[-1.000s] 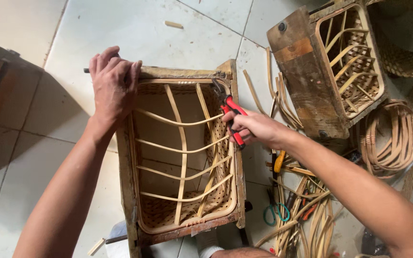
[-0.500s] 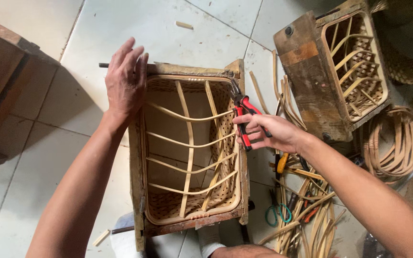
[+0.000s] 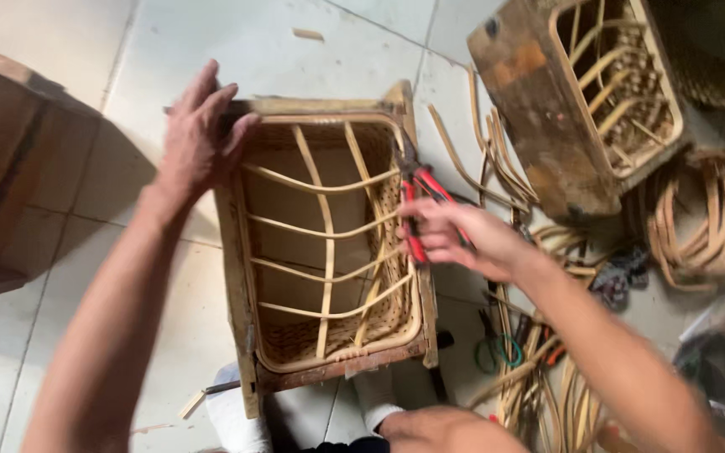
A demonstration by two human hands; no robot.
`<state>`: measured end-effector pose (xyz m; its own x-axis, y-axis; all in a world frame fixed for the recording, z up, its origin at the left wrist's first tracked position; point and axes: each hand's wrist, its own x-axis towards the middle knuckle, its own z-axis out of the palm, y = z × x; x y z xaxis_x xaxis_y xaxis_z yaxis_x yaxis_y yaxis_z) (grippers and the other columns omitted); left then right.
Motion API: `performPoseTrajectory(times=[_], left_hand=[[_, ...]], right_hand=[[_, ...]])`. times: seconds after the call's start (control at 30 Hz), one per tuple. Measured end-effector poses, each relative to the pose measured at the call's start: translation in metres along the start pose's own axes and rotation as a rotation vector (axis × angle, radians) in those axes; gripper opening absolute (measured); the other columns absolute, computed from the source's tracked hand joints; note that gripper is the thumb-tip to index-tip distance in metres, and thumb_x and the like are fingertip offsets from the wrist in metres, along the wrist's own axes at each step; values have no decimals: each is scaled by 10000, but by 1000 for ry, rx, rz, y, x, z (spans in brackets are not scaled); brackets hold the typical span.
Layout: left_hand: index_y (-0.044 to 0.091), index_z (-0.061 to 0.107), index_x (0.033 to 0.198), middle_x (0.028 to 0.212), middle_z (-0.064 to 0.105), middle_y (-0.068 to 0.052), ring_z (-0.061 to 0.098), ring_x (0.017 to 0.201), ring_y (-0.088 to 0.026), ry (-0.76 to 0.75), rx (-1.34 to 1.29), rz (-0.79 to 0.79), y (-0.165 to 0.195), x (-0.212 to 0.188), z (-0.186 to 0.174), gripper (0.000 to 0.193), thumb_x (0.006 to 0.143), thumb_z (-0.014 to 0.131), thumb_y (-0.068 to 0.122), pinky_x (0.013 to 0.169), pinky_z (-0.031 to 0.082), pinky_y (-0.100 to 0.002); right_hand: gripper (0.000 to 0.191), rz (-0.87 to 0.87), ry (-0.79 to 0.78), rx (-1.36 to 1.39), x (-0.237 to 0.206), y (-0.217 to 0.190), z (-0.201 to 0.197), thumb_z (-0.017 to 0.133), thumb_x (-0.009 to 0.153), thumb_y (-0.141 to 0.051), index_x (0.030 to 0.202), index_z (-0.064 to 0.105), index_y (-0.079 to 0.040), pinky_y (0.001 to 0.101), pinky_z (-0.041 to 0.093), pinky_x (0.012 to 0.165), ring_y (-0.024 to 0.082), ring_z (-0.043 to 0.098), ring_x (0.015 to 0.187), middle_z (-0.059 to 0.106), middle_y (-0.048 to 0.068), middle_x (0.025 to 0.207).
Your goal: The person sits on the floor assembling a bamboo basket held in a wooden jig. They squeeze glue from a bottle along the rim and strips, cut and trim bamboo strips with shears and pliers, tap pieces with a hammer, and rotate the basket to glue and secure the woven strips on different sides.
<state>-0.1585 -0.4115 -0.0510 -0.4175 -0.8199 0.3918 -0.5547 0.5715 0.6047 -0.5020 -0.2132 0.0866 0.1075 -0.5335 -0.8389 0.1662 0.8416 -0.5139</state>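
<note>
**Inspector:** Two hands on the job. Left hand (image 3: 199,138), fingers spread, has shifted along the far rim of the woven rattan frame (image 3: 329,243), which stands on the tiled floor (image 3: 127,50).

**Clerk:** And the right?

**Inspector:** Right hand (image 3: 455,239) stays wrapped around the red-handled pliers (image 3: 417,205), nose at the frame's right edge, now lower. Work there appears ongoing.

Left hand (image 3: 199,138) on wooden frame (image 3: 241,294) corner, right hand (image 3: 455,239) gripping red-handled pliers (image 3: 417,205) at rattan basket (image 3: 329,243) rim
</note>
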Motion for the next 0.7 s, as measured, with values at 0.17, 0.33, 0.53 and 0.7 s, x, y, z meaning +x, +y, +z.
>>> performPoseTrajectory(times=[0.17,0.33,0.53,0.7], left_hand=[[89,681,1365,1326,651,-145,598,1325,-393,-274,460,186,0,25,3,810,709,777,554,1157,139,-621],[159,747,995,969,757,-76,680,923,-225,-448,379,-26,15,43,10,383,956,728,540,1185,306,-474],[174,743,857,889,744,-55,666,892,-239,-323,398,-21,19,22,-23,250,934,746,411,1090,403,-401],[128,734,829,857,725,-89,683,849,-243,-183,593,-143,4,-25,-74,352,1008,753,431,1085,435,-443]], right_hand=[[523,-212,628,-623,-59,159,-8,704,938,-229,1442,617,-120,458,544,765,295,636,818,657,217,1050],[737,-441,832,-678,-57,290,8,920,626,-264,1274,642,-47,386,565,806,230,685,957,673,127,1113],[493,-575,926,-783,-22,316,0,843,747,-248,1141,658,-18,445,547,839,403,648,996,629,221,1146],[251,-718,916,-915,23,268,-35,729,903,-232,1003,652,-15,545,497,994,493,598,982,623,268,1015]])
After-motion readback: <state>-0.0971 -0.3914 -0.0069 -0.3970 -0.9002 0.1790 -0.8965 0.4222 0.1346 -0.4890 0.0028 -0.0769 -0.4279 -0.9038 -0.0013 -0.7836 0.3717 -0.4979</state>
